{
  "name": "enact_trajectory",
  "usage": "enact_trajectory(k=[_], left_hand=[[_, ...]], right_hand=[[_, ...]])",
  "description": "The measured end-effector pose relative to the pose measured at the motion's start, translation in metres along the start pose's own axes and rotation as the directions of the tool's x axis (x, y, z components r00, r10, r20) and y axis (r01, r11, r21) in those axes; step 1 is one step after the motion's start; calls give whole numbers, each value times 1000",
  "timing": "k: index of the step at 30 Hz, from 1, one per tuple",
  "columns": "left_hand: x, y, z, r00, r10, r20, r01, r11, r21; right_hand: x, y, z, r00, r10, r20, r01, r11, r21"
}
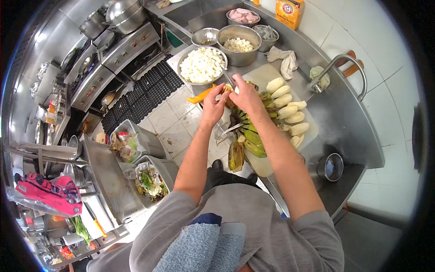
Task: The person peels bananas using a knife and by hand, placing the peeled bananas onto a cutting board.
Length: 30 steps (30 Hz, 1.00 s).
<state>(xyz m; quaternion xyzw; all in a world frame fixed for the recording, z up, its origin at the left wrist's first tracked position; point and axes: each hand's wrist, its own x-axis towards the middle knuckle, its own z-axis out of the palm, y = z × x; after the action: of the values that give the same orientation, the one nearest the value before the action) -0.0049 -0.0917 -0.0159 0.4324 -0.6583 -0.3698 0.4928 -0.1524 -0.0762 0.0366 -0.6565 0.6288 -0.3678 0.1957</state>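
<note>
My left hand point(214, 105) and my right hand point(248, 99) are close together over the near-left edge of the counter. Their fingers are closed around a plantain point(229, 102), mostly hidden by them. An orange knife handle point(200, 96) sticks out to the left beside my left hand; whether that hand touches it is unclear. Below my hands lies a bunch of green-brown plantains point(255, 143), reaching over the counter edge. Several peeled plantains point(295, 118) lie in a row on the white cutting board point(308, 136), right of my right forearm.
A bowl of white chopped pieces point(202, 65) stands beyond my hands, near a deeper pot point(247, 58). A faucet point(335, 63), cloth point(286, 60) and metal cup point(330, 167) are to the right. Two waste bins point(156, 165) stand on the floor at left, near a stove point(106, 68).
</note>
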Motion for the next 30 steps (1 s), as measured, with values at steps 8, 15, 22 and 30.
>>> enact_trajectory(k=[8, 15, 22, 30], left_hand=[[1, 3, -7, 992, -75, 99, 79, 996, -41], [8, -24, -19, 953, -53, 297, 149, 939, -310], [10, -28, -27, 918, -94, 385, 265, 868, -420], [-8, -28, -22, 961, -102, 256, 233, 796, -558]], right_hand=[[4, 8, 7, 986, 158, -55, -157, 987, 21], [3, 1, 12, 985, 151, -86, -158, 983, -89], [4, 10, 11, 970, 184, -157, -203, 973, -114], [-4, 7, -8, 989, 129, -67, -127, 991, 38]])
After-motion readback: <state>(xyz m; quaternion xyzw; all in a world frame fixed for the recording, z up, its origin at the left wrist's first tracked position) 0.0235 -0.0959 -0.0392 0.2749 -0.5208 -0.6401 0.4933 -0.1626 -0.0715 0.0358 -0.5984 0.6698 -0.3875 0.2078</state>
